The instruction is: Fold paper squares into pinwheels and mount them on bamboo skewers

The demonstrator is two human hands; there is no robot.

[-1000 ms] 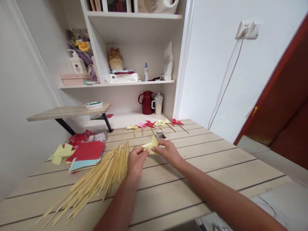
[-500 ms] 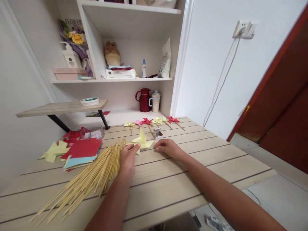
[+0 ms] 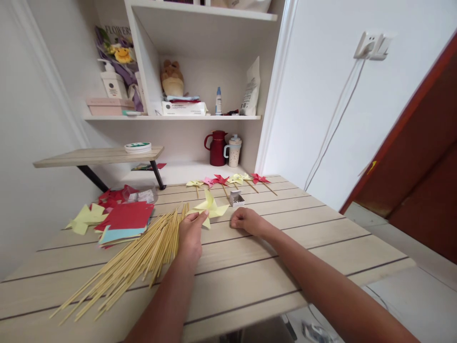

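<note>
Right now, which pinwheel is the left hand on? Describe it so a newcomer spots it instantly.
Start at the wooden table and find the pile of bamboo sticks. At its far tip, the left hand touches a yellow paper pinwheel. It has no stick showing and lies alone, nearer than the row of finished pinwheels on sticks.

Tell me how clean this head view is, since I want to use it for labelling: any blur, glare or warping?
Head view: soft even daylight, no glare on the table; faint shadows under the left hand and right hand; the yellow pinwheel and sticks look sharp; wide-angle warping bends the shelf edges and door frame; the forearms at the bottom edge look slightly soft.
</note>
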